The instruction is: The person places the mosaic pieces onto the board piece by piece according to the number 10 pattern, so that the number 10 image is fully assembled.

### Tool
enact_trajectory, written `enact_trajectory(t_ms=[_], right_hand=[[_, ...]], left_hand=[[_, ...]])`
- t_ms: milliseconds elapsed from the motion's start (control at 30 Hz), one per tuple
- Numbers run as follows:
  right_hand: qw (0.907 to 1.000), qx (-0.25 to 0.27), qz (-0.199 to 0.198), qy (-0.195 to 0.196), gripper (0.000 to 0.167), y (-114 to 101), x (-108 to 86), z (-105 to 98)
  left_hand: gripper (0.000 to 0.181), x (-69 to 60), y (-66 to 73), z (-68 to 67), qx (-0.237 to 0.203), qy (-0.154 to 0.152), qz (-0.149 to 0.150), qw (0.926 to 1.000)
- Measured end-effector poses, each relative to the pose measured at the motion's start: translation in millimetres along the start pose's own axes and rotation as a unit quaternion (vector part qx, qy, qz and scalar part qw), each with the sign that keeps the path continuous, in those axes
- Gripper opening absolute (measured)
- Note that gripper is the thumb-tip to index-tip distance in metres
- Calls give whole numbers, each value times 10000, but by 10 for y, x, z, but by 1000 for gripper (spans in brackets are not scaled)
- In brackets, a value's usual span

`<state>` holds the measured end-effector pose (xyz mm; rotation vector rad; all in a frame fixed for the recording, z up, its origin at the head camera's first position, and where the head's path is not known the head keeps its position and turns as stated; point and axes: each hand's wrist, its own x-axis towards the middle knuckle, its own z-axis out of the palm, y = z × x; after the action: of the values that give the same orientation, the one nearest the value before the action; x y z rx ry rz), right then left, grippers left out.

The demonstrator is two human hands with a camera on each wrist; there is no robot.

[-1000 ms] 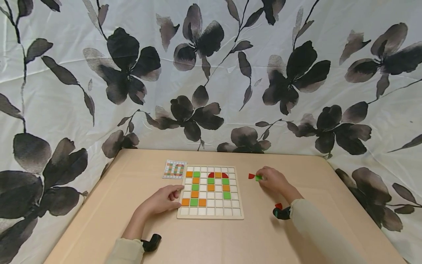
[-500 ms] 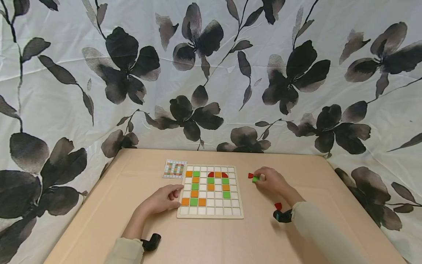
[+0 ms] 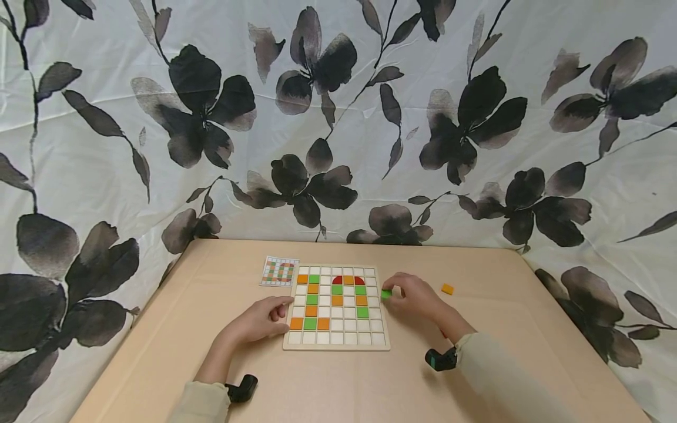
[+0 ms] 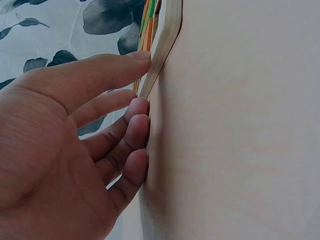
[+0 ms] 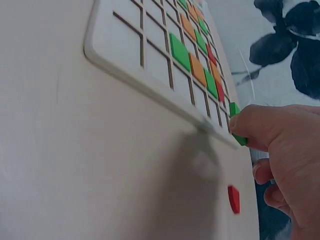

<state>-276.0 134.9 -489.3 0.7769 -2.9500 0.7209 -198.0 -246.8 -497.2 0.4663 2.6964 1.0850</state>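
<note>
A wooden grid board with white squares lies on the table, holding green and orange square tiles and two red rounded pieces. My left hand lies against its left edge; in the left wrist view the thumb touches the rim and other fingertips rest at the table. Just off the board's right edge, my right hand pinches a green tile between thumb and fingertips. The right wrist view shows this green tile near a board corner and a red piece on the table.
A small pattern card lies beside the board's upper left corner. Beyond the right hand is an orange tile. A bit of another piece shows beside the right wrist. Floral cloth hangs behind the table.
My right hand has picked up the green tile and carried it left to the board's edge. An orange tile has come into sight behind that hand. The left hand has stayed in place.
</note>
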Motion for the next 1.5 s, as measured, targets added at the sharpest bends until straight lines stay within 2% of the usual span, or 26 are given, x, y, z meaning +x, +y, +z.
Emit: enact_trajectory(t_ms=[133,333,500,767,1300,1400,1500], right_hand=[[9998,118,-117,-53,19,-158,9,69],[9990,123,-253,-344,17,-350,38,196],[9978,63,-551,-366,14,-491,82,301],[9954,51,-806,-506,18,-696,151,450],[9955,-28,-808,-502,11,-818,190,578],[9959,0,-776,-462,3,-811,206,591],[9962,46,-764,-418,7,-801,215,603]], left_hand=[[58,5,0,-1,-22,6,-23,10000],[58,7,-20,12,-12,-24,-68,10000],[58,14,-13,14,-34,-16,-61,10000],[59,16,-18,12,-13,-34,-60,10000],[58,16,-1,21,26,14,-104,9999],[58,17,-1,18,17,21,-123,9999],[58,18,0,17,9,26,-136,9999]])
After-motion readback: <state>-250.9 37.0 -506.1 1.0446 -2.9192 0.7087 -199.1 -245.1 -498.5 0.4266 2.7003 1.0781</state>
